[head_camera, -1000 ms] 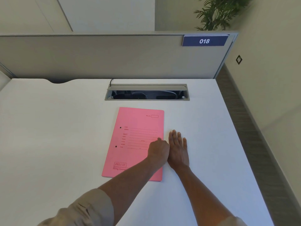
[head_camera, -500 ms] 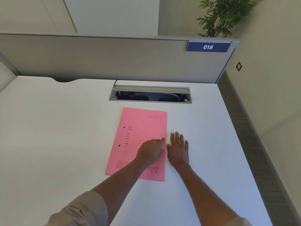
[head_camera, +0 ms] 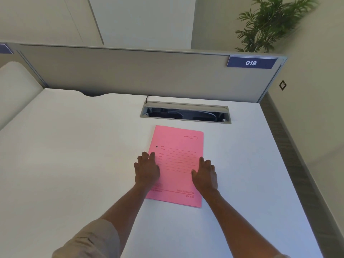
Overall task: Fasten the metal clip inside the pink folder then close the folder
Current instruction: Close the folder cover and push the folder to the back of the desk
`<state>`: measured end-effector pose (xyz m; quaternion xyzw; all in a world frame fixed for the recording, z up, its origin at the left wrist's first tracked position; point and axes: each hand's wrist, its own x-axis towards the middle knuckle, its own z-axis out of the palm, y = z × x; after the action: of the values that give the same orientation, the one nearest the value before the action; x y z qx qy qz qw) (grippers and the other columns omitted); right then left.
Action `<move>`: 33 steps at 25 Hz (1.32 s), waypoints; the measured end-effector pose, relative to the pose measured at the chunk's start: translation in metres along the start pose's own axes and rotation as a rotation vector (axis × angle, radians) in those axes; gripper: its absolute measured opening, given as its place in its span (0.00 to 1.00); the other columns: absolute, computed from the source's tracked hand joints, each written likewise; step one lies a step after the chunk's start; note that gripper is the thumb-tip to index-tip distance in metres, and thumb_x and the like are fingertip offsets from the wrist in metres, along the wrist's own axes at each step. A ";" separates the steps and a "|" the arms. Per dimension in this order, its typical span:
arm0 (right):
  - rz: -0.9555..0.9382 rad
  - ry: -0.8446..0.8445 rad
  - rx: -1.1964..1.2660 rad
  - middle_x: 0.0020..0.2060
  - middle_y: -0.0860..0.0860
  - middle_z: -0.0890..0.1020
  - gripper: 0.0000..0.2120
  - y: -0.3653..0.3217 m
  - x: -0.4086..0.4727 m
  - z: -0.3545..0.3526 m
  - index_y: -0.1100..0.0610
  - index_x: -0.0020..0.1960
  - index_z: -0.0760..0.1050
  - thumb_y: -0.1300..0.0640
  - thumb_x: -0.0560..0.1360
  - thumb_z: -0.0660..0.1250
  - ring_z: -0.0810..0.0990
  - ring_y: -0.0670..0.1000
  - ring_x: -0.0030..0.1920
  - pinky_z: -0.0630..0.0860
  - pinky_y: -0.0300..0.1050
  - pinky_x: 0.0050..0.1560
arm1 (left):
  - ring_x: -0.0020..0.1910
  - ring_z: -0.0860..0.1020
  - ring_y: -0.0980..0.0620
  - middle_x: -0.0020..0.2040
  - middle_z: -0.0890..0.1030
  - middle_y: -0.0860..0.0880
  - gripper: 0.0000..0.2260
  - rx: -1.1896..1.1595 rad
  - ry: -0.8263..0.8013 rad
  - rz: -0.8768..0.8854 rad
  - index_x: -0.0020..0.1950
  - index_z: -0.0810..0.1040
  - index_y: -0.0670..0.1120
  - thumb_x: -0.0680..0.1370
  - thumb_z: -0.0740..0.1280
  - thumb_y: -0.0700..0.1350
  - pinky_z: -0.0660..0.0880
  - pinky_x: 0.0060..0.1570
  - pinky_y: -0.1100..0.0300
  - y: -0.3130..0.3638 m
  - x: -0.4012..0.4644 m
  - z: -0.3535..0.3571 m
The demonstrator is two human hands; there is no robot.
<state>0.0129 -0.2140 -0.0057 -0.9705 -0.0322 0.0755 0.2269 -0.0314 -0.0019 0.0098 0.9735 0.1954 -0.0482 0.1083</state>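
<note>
The flat pink card folder (head_camera: 178, 164), printed with ruled lines on its cover, lies closed on the white desk (head_camera: 74, 164), toward the far edge and just short of the grey cable tray opening (head_camera: 185, 113) set into the surface. One punched hole shows near the folder's left edge; the metal clip is not visible, being inside. The left hand (head_camera: 147, 170) rests palm-down over the folder's left edge, fingers spread and loosely extended, gripping nothing. The right hand (head_camera: 204, 174) rests at the right edge in like manner, fingers open and slightly curved, thumb on the cover, holding nothing. Judgement: the folder is shut, so the step in hand is either the opening of the cover or a final squaring-up; the pictures do not settle which. If opening, the right fingertips should catch the free right edge and lift only the top cover, while the left hand presses down along the spine side to stop the folder sliding on the smooth desk. A grey partition (head_camera: 130, 75) bearing a blue "018" label (head_camera: 251, 62) stands along the far edge.
</note>
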 end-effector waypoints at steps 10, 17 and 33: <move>0.064 -0.073 0.095 0.53 0.55 0.69 0.14 -0.009 0.003 0.002 0.55 0.59 0.69 0.61 0.75 0.65 0.77 0.59 0.54 0.81 0.54 0.52 | 0.52 0.77 0.44 0.49 0.80 0.48 0.08 -0.676 -0.215 -0.403 0.45 0.75 0.51 0.74 0.64 0.37 0.75 0.54 0.53 -0.027 0.012 -0.029; 0.140 -0.164 0.169 0.61 0.59 0.72 0.31 -0.005 0.015 -0.011 0.56 0.72 0.66 0.59 0.71 0.71 0.77 0.58 0.59 0.76 0.52 0.59 | 0.50 0.83 0.45 0.49 0.86 0.51 0.21 -1.036 -0.357 -0.380 0.44 0.80 0.67 0.65 0.64 0.40 0.81 0.55 0.46 -0.040 0.008 -0.038; 0.209 -0.202 0.554 0.44 0.53 0.86 0.22 -0.094 0.029 0.010 0.54 0.67 0.72 0.58 0.74 0.71 0.84 0.54 0.48 0.80 0.51 0.48 | 0.45 0.84 0.44 0.50 0.86 0.47 0.25 -1.408 -0.307 -0.412 0.72 0.72 0.53 0.79 0.63 0.32 0.82 0.42 0.52 -0.140 0.021 -0.082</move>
<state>0.0377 -0.1232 0.0237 -0.8573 0.0672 0.2005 0.4694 -0.0627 0.1510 0.0592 0.6003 0.3410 -0.0664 0.7204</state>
